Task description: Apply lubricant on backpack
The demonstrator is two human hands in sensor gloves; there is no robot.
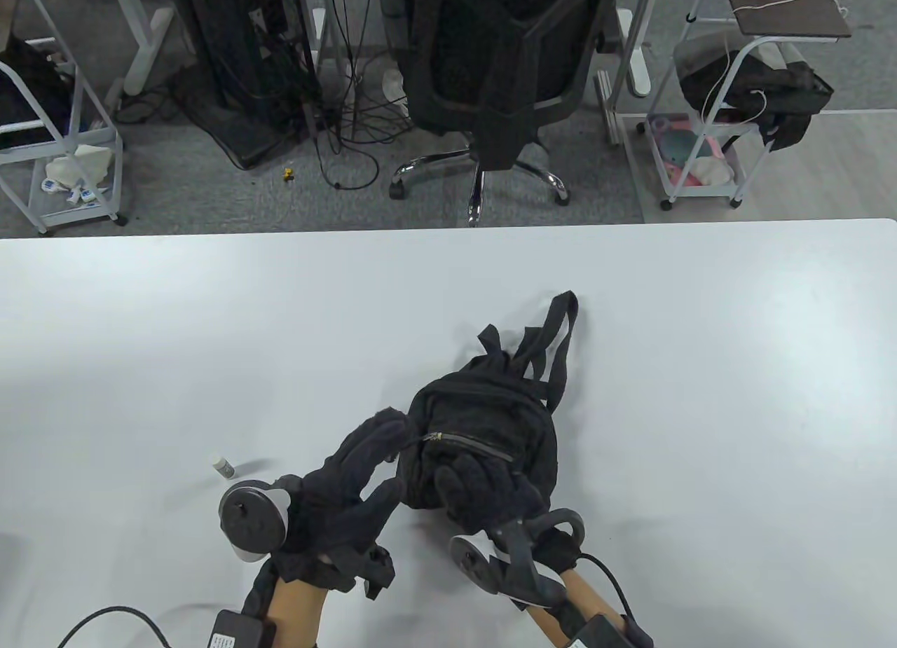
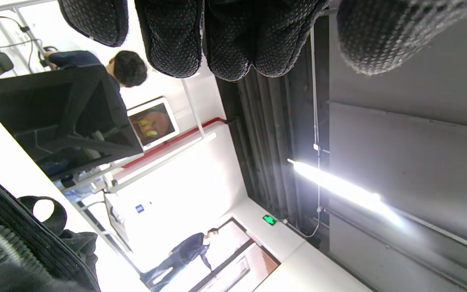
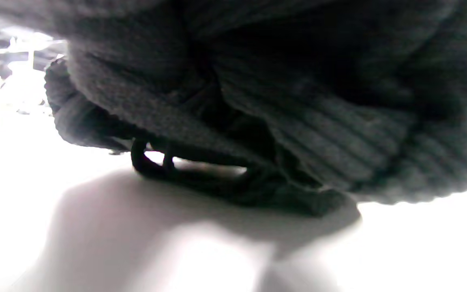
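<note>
A small black backpack (image 1: 490,410) lies on the white table (image 1: 701,368), straps (image 1: 557,333) pointing away, its zipper (image 1: 466,446) facing up. My right hand (image 1: 483,490) lies over the backpack's near end just below the zipper and holds the fabric. The right wrist view shows only the ribbed backpack fabric (image 3: 318,121) up close. My left hand (image 1: 361,466) is beside the backpack's left edge, fingers spread and holding nothing. Its fingertips (image 2: 172,44) hang free in the left wrist view, with the backpack (image 2: 10,243) at the bottom left. A small white lubricant bottle (image 1: 224,466) lies left of my left hand.
The table's far edge (image 1: 448,226) runs across the view, with an office chair (image 1: 490,80) and wire carts (image 1: 708,136) on the floor behind it. Cables trail from both wrists at the table's near edge.
</note>
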